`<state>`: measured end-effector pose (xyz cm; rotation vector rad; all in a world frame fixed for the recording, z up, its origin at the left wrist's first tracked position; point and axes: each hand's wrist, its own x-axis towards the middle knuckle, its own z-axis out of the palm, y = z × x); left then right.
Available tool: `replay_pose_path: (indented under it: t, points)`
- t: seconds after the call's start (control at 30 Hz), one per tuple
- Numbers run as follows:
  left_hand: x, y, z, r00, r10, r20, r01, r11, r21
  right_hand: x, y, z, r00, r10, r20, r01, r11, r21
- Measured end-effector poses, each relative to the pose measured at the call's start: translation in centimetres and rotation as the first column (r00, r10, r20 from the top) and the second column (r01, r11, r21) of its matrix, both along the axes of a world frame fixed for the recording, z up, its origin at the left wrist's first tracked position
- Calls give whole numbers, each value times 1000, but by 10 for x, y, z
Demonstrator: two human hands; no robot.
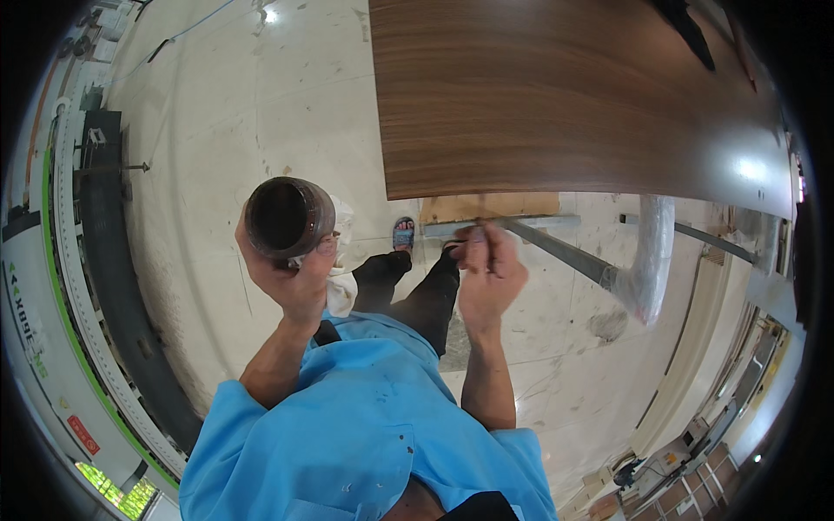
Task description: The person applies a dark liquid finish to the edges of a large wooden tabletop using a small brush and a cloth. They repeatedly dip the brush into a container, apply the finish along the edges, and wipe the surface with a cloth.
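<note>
My left hand [291, 282] is wrapped round a wide-mouthed jar [315, 201], dark inside and see-through at its side. A crumpled white cloth [341, 293] hangs by the same hand, partly behind the fingers and the jar. Just below the near edge of a dark brown wood-grain board [556, 113], my right hand [491, 271] has its fingers curled and pinched together. Whatever lies between those fingertips is too small and blurred to make out.
Under the board stands a grey metal frame [565, 256], with a leg wrapped in clear plastic [653, 269]. A long machine [52, 286] with a green stripe runs along the left. A dark object [691, 39] lies on the board's far right. My sandalled foot [403, 234] is on the pale floor.
</note>
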<state>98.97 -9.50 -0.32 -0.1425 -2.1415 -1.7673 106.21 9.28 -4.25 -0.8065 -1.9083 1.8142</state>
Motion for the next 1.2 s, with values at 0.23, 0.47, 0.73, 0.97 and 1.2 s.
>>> replay_pose_path:
  t: [0.23, 0.47, 0.73, 0.97, 1.2]
  points:
    - [3, 5, 2, 999, -19, 35, 18, 999, 37, -2, -3, -7, 1000, 0, 12, -2, 988, 156]
    - [5, 8, 5, 998, -17, 58, 15, 999, 40, -7, -6, -2, 998, -14, -56, 24, 983, 183]
    - [3, 8, 5, 999, -16, 40, 16, 1000, 14, -5, -8, 2, 997, 77, -27, -64, 945, 320]
    - [2, 9, 3, 999, -16, 39, 16, 1000, 1, 0, 20, -2, 989, -138, -50, 143, 983, 112]
    - [1, 18, 9, 998, -24, 60, 19, 997, 72, -4, -1, 2, 998, 38, -57, -24, 972, 232]
